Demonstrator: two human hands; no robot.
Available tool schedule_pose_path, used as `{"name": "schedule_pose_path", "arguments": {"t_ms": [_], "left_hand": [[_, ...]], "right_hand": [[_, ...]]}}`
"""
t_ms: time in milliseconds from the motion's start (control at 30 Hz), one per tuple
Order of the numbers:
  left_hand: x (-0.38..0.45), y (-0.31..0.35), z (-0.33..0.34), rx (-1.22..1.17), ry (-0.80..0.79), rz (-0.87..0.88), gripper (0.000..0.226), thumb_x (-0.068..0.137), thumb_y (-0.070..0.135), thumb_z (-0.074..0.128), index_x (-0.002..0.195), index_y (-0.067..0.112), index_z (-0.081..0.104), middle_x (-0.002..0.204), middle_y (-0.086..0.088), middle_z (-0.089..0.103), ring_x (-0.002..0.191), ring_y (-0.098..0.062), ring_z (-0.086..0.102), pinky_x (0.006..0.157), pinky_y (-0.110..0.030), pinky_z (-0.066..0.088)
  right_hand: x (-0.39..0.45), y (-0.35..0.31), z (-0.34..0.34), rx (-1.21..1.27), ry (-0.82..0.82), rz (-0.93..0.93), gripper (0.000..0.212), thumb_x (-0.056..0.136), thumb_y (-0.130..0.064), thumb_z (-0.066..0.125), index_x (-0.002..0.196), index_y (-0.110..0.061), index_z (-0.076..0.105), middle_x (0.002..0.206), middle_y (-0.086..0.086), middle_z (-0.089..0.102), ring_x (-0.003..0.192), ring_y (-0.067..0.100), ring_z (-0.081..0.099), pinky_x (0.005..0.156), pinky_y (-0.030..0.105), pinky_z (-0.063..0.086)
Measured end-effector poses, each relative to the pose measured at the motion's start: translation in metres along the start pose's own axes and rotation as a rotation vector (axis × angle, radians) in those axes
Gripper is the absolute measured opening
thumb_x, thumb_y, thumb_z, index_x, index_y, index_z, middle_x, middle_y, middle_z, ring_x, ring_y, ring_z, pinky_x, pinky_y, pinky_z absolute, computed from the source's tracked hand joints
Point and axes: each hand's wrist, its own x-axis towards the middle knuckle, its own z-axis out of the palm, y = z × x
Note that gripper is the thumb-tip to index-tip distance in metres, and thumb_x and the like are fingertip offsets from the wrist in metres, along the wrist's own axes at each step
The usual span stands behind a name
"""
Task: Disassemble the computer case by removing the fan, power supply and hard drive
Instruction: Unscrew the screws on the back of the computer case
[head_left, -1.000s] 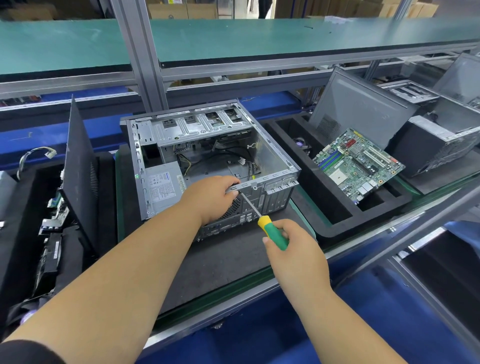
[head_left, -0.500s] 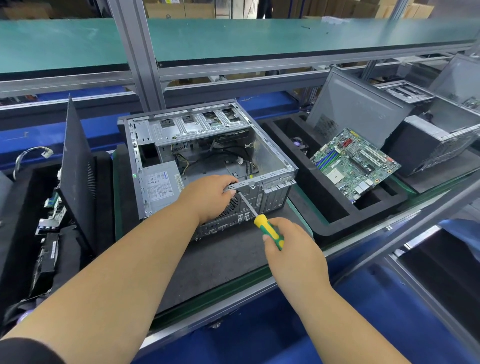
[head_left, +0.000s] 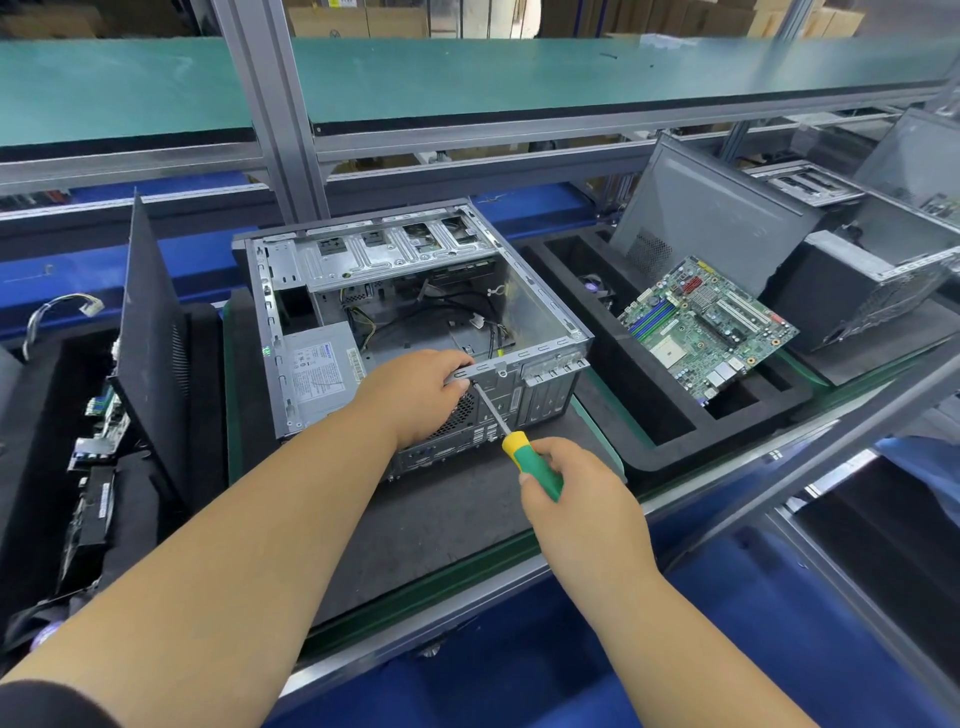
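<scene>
Little moved since earlier frame: both hands kept in place, view shifted slightly.

Item 1: case (head_left: 540, 312), open side up, laid on dark mat (head_left: 441, 519) on table (head_left: 467, 613); rear panel faced toward person.
Item 2: power supply (head_left: 317, 371), grey w/ label, seated inside case at near-left corner. Loose cables seen in case interior. Fan & hard drive not clearly made out.
Item 3: left hand (head_left: 415, 397), fingers curled over rear top edge of case, rim gripped.
Item 4: right hand (head_left: 576, 499), grip clenched round green/yellow handle of screwdriver (head_left: 524, 457); shaft angled up-left, tip set against rear panel just beside left-hand fingers.
Item 5: motherboard (head_left: 706, 327), propped tilted in black foam tray (head_left: 649, 431) right of case.
Item 6: grey side panel (head_left: 711, 223), stood leaning behind motherboard.
Item 7: black panel (head_left: 150, 332), stood upright left of case; misc. parts in tray at far left, details unclear.
Item 8: further cases at far right, partly out of frame.
Item 9: green shelf (head_left: 519, 73) overhead on alu. frame.
</scene>
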Motion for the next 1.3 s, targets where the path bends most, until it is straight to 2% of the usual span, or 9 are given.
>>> {"name": "schedule_pose_path", "arguments": {"t_ms": [167,267,367,533,633,800,1000,1133,1300], "left_hand": [[-0.003,0.001,0.000,-0.054,0.000,0.032,0.040,0.100,0.036,0.041,0.140,0.033,0.046,0.135,0.005,0.051,0.123,-0.017,0.047,0.091,-0.031,0.040],[-0.015,0.004,-0.005,-0.196,0.228,0.148,0.036,0.098,0.025,0.049,0.134,0.023,0.052,0.134,0.005,0.051,0.126,-0.014,0.044,0.106,-0.033,0.036],[-0.034,0.013,-0.003,-0.402,0.378,0.127,0.018,0.096,0.018,0.052,0.110,0.025,0.062,0.108,0.013,0.059,0.101,-0.002,0.052,0.089,-0.015,0.040],[-0.050,0.037,0.010,-0.938,0.063,-0.405,0.025,0.097,0.011,0.043,0.085,0.012,0.064,0.079,0.001,0.070,0.072,-0.013,0.062,0.060,-0.016,0.048],[-0.049,0.046,0.015,-1.327,-0.137,-0.654,0.026,0.102,0.016,0.039,0.096,0.006,0.063,0.089,-0.009,0.070,0.079,-0.018,0.064,0.073,-0.024,0.051],[-0.037,0.043,0.017,-1.989,-0.147,-0.704,0.036,0.103,0.020,0.034,0.118,-0.003,0.058,0.119,-0.019,0.065,0.111,-0.027,0.061,0.090,-0.033,0.049],[-0.029,0.042,0.023,-2.123,-0.153,-0.705,0.038,0.102,0.018,0.032,0.111,-0.006,0.061,0.110,-0.021,0.068,0.100,-0.028,0.065,0.094,-0.035,0.049],[-0.028,0.040,0.027,-2.144,-0.158,-0.713,0.039,0.103,0.018,0.032,0.109,-0.005,0.063,0.108,-0.020,0.070,0.099,-0.026,0.067,0.090,-0.034,0.051],[-0.028,0.040,0.028,-2.138,-0.145,-0.728,0.037,0.103,0.017,0.033,0.107,-0.003,0.064,0.107,-0.017,0.071,0.096,-0.023,0.069,0.078,-0.030,0.053]], "right_hand": [[0.002,0.002,0.001,0.031,0.034,-0.018,0.029,0.090,-0.030,0.065,0.112,-0.040,0.050,0.100,-0.015,0.049,0.085,0.010,0.053,0.067,0.028,0.043],[0.003,0.004,0.003,0.076,-0.010,0.004,0.026,0.095,-0.037,0.058,0.119,-0.035,0.048,0.105,-0.014,0.052,0.086,0.009,0.055,0.071,0.028,0.047],[0.003,0.008,0.004,0.092,-0.056,0.018,0.021,0.101,-0.032,0.047,0.121,-0.030,0.050,0.091,-0.010,0.059,0.073,0.009,0.057,0.057,0.027,0.043],[0.003,0.009,-0.001,0.158,-0.061,0.027,0.021,0.097,-0.030,0.052,0.118,-0.035,0.054,0.099,-0.014,0.061,0.076,0.008,0.055,0.061,0.028,0.041],[0.002,0.010,-0.002,0.206,-0.039,0.039,0.025,0.094,-0.031,0.059,0.117,-0.039,0.054,0.106,-0.016,0.060,0.083,0.006,0.055,0.066,0.026,0.040],[0.002,0.010,-0.002,0.219,-0.014,0.006,0.036,0.090,-0.028,0.069,0.115,-0.045,0.050,0.104,-0.020,0.049,0.091,-0.004,0.052,0.066,0.014,0.040],[0.003,0.011,0.005,0.264,-0.052,0.038,0.016,0.101,-0.029,0.047,0.114,-0.034,0.054,0.100,-0.012,0.064,0.084,0.005,0.059,0.069,0.028,0.049],[0.001,0.013,0.006,0.379,-0.050,0.089,0.019,0.096,-0.025,0.059,0.107,-0.040,0.059,0.096,-0.019,0.065,0.088,-0.005,0.057,0.062,0.010,0.043],[0.002,0.013,0.006,0.427,-0.013,0.078,0.035,0.085,-0.021,0.073,0.102,-0.048,0.058,0.099,-0.027,0.059,0.095,-0.010,0.052,0.069,0.012,0.040]]}}
